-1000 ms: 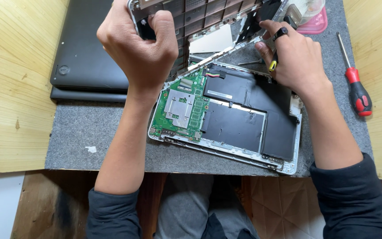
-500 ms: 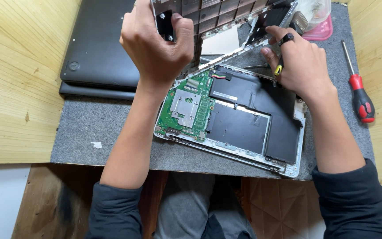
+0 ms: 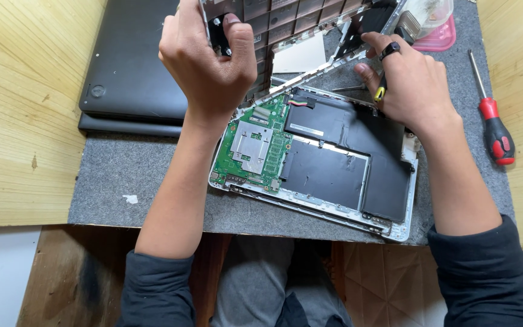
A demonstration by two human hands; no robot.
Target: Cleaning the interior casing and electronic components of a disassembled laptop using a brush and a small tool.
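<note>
A grey felt mat covers the pale wooden bench, its fibres coarse and speckled. On its far left lie two closed black laptops, stacked, matt-lidded, their far edge cut off by the frame.

At the middle of the mat sits the opened laptop base, a silver-rimmed tray holding a flat black battery pack and a green circuit board with a square metal shield. The lifted keyboard cover stands tilted above the base's far edge; its top is out of view and its underside shows brownish ribbed cells.

The left hand is closed around the cover's left edge, fingers wrapped over it, hiding that corner. The right hand rests at the base's far right corner, fingers curled on a yellow-tipped tool, mostly hidden under the palm.

A red-handled screwdriver lies right of the base, apart from it. A pink-lidded clear tub is partly cropped at the top.
</note>
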